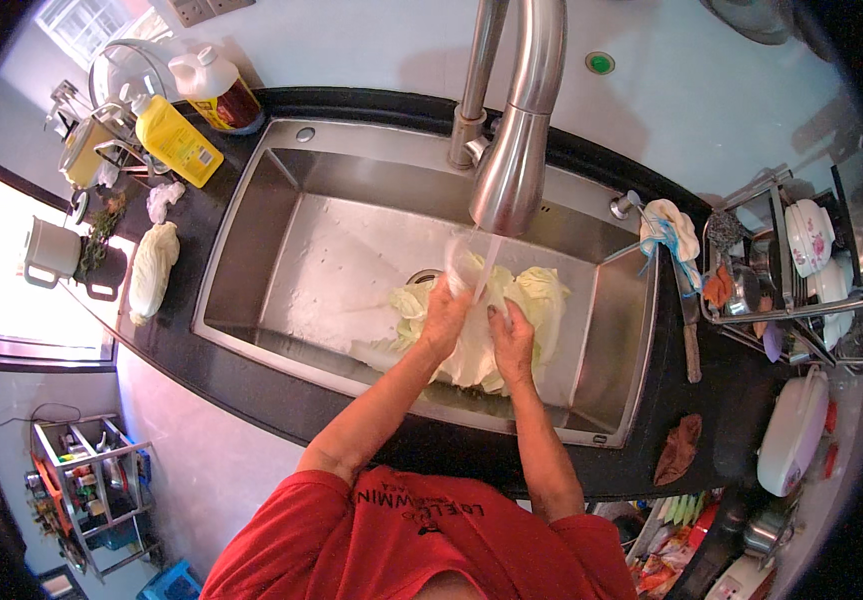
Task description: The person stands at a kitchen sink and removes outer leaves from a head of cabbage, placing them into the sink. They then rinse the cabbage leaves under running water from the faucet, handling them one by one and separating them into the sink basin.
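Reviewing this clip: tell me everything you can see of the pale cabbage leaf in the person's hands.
The pale cabbage leaf is whitish, thin and slightly see-through toward its top, with curving edges. It is held up at a tilt by the left hand and the right hand, one at each side, above the steel sink. Running water from the metal tap comes down at its upper part. Its lower end blends with the yellow-green leaves around it, so its full outline is unclear.

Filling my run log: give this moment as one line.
left hand: gripping pale cabbage leaf; right hand: touching same leaf; silver metal faucet: running; rectangular steel sink: yellow-green leaves inside
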A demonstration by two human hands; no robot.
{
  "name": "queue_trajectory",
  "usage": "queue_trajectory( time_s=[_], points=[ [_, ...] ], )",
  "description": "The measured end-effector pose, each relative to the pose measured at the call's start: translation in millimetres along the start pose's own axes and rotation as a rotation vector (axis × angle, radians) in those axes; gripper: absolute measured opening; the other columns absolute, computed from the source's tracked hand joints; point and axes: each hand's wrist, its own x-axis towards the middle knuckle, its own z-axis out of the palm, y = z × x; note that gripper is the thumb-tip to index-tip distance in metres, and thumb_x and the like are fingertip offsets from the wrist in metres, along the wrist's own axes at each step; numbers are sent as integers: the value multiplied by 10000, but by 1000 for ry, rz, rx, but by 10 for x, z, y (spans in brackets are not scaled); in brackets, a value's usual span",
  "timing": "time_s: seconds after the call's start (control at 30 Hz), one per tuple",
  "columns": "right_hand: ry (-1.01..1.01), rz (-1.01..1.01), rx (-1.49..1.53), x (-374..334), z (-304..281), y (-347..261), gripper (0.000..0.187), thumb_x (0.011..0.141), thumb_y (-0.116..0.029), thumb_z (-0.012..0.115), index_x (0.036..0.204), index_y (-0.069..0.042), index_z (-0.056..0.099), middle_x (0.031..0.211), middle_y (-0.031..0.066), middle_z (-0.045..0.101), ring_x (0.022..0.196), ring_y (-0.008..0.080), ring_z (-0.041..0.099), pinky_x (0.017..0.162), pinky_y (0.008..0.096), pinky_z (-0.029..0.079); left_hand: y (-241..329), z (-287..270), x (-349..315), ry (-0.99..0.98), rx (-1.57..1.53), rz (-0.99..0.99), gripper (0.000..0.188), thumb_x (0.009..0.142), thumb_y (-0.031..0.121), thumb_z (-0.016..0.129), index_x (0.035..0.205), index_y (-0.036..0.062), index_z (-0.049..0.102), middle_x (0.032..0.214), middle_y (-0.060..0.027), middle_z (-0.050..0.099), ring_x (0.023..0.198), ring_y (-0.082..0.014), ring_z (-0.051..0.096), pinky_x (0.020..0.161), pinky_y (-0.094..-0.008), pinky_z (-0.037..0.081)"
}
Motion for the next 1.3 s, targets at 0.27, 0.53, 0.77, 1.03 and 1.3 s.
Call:
queue_trajectory(
  time_s=[0.27, 0.53, 0.77, 1.03, 1.3],
  points=[
    [-54, -126, -302, 60, -226, 510, 202, 823, -88, 593, 996, 17, 601, 811, 87, 606, 714, 123, 549, 675, 258, 449, 254, -439, 143, 172, 558, 288, 208, 865, 173, 582, 1014, 28, 573, 838, 7, 590, 762, -90, 498, 672, -269, 449],
    [-125, -362, -846, 65, -66, 161, 397, 744, -184, 648, 1099, -42, 541, 975, 165, 514, 874, 361, 537, 762, 447, 451, 720, -1443, 449, 302, 1339, 170, 272, 828, 271, 575, 958, 47, 493, 899, -260, 605, 851, -446, 580, 691, -511, 450],
    [-332, 16, -953, 193, 471, 361, 518, 765, -319, 596, 1224, -117, 466, 944, 213, 612, 927, 385, 581, 758, 470, 464, 631, -2291, 566, 316, 1535, -166, 411, 752, 387, 630, 985, 53, 573, 962, -216, 624, 921, -406, 589, 767, -478, 465],
    [-179, -126, -307, 255, 203, 607, 247, 798, -128, 564, 1020, -23, 597, 818, 131, 638, 728, 240, 613, 663, 355, 483, 566, -2607, 527, 369, 1550, -237, 475, 688, 339, 719, 1044, 53, 589, 1018, -200, 612, 973, -356, 584, 794, -439, 472],
    [-72, 194, 164, 125, 28, -82, 298, 830, -60, 559, 1122, -4, 541, 952, 51, 613, 775, 126, 587, 598, 244, 501, 321, -1891, 485, 144, 733, -409, 482, 800, 482, 623, 903, 12, 619, 831, -159, 629, 689, -229, 619, 557, -379, 523]
  ],
)
